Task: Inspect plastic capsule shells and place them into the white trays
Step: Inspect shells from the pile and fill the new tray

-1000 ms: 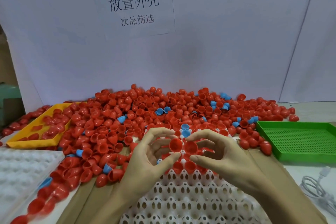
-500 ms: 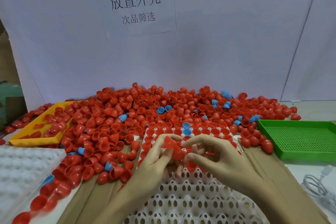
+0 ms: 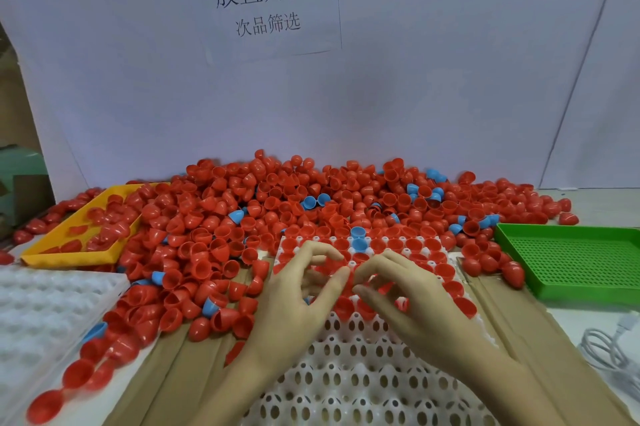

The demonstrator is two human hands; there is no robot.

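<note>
A white tray [image 3: 349, 377] with egg-shaped holes lies in front of me; its far rows hold red shells and two blue shells [image 3: 358, 239]. Behind it spreads a big pile of red and blue capsule shells [image 3: 242, 204]. My left hand [image 3: 294, 301] pinches a red shell [image 3: 329, 266] between thumb and fingers, low over the filled rows. My right hand [image 3: 412, 308] is right beside it, fingertips almost touching the left hand's. Its fingers curl down onto the tray, and a second red shell [image 3: 382, 284] shows between its thumb and fingers.
Another white tray [image 3: 45, 315] lies at the left, with loose shells along its edge. A yellow tray [image 3: 69, 254] with red shells sits far left, a green mesh tray [image 3: 571, 263] at the right. A white cable [image 3: 609, 353] lies near right. Brown cardboard [image 3: 540, 339] underlies the tray.
Both hands held red shells up with the openings toward me, brought them together, then lowered them onto the tray's filled rows. The view tilted slightly upward.
</note>
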